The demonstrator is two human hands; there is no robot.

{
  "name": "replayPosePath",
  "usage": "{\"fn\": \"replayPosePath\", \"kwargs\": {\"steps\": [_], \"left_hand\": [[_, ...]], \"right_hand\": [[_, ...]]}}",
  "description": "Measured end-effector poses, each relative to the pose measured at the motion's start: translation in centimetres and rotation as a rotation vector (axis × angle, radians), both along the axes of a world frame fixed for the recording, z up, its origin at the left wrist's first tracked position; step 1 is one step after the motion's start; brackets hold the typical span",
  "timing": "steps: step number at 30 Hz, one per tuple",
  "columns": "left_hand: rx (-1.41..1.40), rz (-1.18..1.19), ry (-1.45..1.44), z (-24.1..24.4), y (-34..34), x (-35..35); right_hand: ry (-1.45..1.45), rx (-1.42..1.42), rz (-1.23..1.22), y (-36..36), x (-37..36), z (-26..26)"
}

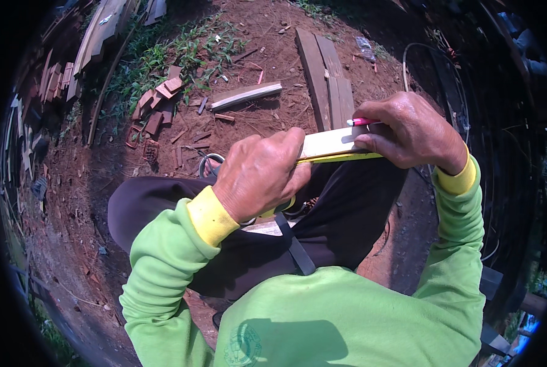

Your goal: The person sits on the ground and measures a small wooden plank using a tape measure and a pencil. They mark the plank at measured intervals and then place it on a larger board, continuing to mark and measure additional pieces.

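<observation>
Above my lap, a short pale wooden board (326, 143) spans the gap between my hands. My left hand (264, 169) grips its left end together with a tape measure, whose yellow blade (342, 158) runs along the board's near edge. Part of a yellow and dark tape case (273, 211) shows below that palm; the rest is hidden. At the board's right end, my right hand (399, 130) pinches the wood with its thumb. A pink pencil or marker (363, 122) with a pale tip is held between the fingers of the same hand, pointing left.
Reddish soil lies ahead, with a pile of wood offcuts (156, 103), a pale-faced wood strip (246, 96) and long planks (317, 78). Stacked boards (97, 36) stand at the far left. A hose or cable (405, 64) curves along the right. Clear plastic packaging (365, 48) lies beyond the planks.
</observation>
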State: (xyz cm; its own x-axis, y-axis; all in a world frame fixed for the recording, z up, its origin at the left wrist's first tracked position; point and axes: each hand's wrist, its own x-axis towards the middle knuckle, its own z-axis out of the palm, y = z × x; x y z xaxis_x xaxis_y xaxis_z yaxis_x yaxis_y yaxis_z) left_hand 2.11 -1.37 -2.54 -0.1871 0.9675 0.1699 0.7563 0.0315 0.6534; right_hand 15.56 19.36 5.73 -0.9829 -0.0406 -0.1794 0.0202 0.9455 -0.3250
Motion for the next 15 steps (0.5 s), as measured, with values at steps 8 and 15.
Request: {"fn": "replayPosePath", "kwargs": {"steps": [8,15], "left_hand": [[0.021,-0.007,0.119,-0.1,0.0,0.0],[0.046,-0.005,0.232,0.1,0.0,0.0]], "right_hand": [[-0.181,-0.002,-0.031,-0.4,-1.0,1.3],[-0.114,-0.01,0.017,-0.2,-0.8,0.9]]}}
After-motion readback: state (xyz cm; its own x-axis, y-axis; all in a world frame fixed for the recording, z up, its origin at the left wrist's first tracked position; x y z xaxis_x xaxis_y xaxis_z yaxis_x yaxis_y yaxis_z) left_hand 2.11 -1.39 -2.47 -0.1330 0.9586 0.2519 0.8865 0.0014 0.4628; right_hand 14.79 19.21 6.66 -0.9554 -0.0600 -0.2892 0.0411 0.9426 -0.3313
